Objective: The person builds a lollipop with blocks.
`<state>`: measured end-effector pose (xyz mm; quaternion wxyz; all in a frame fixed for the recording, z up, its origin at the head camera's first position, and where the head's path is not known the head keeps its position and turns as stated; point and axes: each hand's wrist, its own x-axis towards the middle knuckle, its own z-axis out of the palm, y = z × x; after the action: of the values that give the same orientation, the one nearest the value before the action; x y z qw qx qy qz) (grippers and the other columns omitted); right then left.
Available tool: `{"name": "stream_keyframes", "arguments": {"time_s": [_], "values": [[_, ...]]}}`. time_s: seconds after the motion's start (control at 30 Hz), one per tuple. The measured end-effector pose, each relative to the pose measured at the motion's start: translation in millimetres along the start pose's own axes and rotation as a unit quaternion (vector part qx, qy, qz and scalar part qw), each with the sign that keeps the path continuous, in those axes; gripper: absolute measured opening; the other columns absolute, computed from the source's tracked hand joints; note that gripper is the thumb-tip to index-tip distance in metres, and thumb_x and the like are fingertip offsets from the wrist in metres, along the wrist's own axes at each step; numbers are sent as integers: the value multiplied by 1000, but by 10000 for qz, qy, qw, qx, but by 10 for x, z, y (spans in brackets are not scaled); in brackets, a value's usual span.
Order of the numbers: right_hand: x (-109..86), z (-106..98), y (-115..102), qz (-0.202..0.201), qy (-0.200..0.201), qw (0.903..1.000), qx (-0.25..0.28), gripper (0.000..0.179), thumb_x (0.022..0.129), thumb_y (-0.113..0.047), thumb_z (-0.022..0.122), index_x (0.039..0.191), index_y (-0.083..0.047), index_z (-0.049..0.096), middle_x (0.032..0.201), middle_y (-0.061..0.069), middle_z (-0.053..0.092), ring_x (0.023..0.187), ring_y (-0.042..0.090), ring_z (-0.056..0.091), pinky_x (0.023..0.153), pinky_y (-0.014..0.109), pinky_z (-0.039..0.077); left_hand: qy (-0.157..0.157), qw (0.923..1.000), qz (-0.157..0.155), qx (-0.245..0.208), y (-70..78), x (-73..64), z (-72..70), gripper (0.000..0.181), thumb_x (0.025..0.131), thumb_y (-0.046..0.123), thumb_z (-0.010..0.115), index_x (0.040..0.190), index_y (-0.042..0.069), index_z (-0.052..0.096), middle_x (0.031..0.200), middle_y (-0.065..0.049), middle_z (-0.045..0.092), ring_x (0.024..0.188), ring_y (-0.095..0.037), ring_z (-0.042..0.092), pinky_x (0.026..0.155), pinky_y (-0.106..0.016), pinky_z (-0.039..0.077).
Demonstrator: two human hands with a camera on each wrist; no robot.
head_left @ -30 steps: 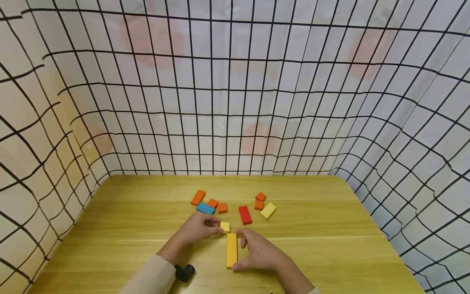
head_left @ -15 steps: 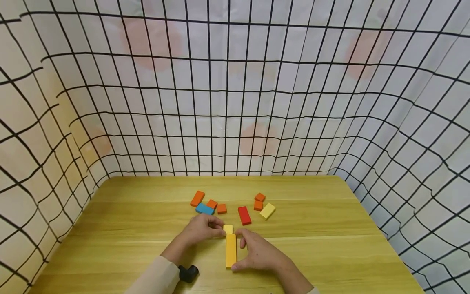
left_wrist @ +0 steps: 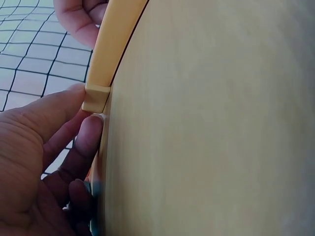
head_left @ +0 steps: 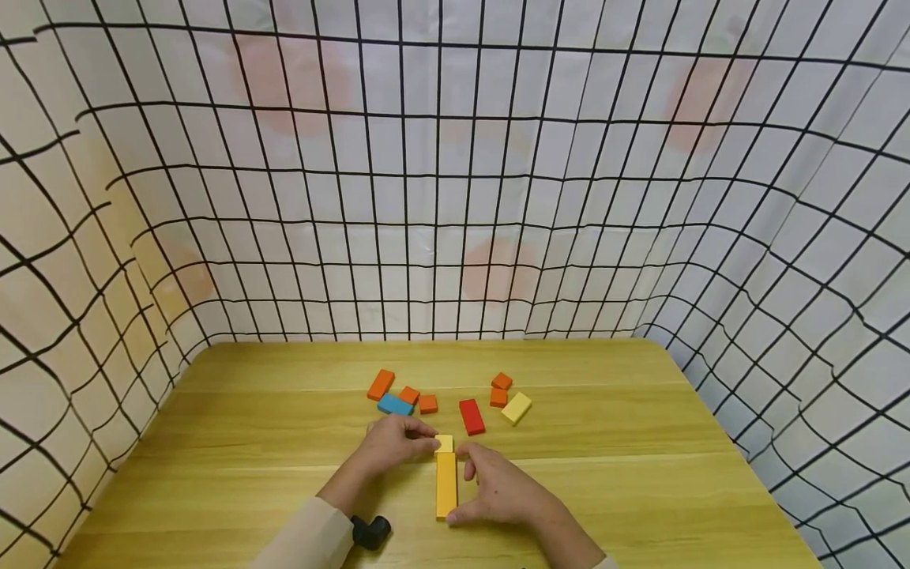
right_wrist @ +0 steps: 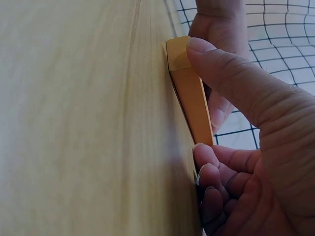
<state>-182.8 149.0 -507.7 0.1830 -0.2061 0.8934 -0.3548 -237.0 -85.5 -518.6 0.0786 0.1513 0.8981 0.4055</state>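
Note:
A long orange-yellow block [head_left: 445, 488] lies lengthwise on the table, pointing away from me. At its far end sits a small pale yellow block [head_left: 444, 442], lined up end to end with it. My left hand [head_left: 391, 445] pinches the small block from the left with thumb and fingers; in the left wrist view the small block [left_wrist: 96, 100] meets the long one. My right hand [head_left: 508, 488] spans the long block from the right, thumb at the near end and index finger by the far corner. The right wrist view shows the thumb [right_wrist: 221, 69] on the block's near end.
Beyond my left hand lie a blue block [head_left: 395, 405] and several orange blocks [head_left: 381, 385]. A red block [head_left: 471, 416], a pale yellow block [head_left: 517, 408] and two small orange ones [head_left: 499, 397] are farther right. Black mesh [head_left: 455, 197] surrounds the table's back and sides.
My left hand has slid the small yellow block rightward, so it now lines up with the long block's far end. The right hand has stayed nearly still around the long block.

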Motion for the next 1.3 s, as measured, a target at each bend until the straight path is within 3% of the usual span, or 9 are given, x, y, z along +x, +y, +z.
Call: {"name": "stream_keyframes", "arguments": {"time_s": [0.27,0.73,0.9,1.07,1.2,1.3], "values": [[6,-9,9,-124,50,9997,-225,84,71,-55,89,134,-12,52,101,-5,54,84,9,48,72,25,41,13,10000,6,-93,-2,8,-1,18,91,38,77,100,23,82,90,11,79,92,-11,66,87,-44,27],[9,-7,-2,-54,42,9998,-196,84,71,-55,89,134,-12,52,101,-4,53,87,11,48,73,25,40,81,9998,131,-110,-26,-22,-3,24,93,42,74,106,23,81,94,12,78,97,-12,67,86,-41,28],[6,-13,-16,-4,17,9999,-162,87,71,-55,89,137,-12,52,102,-5,53,85,11,48,71,25,41,96,9991,386,-144,-83,-60,33,29,92,42,74,113,23,79,83,16,72,84,-3,62,87,-42,28],[1,-13,-16,99,15,9999,-38,88,72,-54,89,138,-11,52,102,-4,55,80,10,48,68,25,41,270,9959,849,-172,-89,-132,107,33,92,42,75,117,21,78,77,19,70,74,4,58,87,-41,30],[4,-18,-8,182,19,9997,141,84,74,-53,88,138,-13,53,103,-4,57,78,11,50,67,25,42,389,9920,1199,36,-82,-198,166,36,91,42,76,121,23,76,75,22,68,73,5,55,84,-39,29],[1,-32,2,214,56,9995,209,78,77,-53,86,137,-15,54,102,-5,59,79,10,51,68,26,43,395,9913,1244,174,-70,-242,200,38,89,45,77,123,26,76,77,24,65,75,2,50,82,-35,27]]}}
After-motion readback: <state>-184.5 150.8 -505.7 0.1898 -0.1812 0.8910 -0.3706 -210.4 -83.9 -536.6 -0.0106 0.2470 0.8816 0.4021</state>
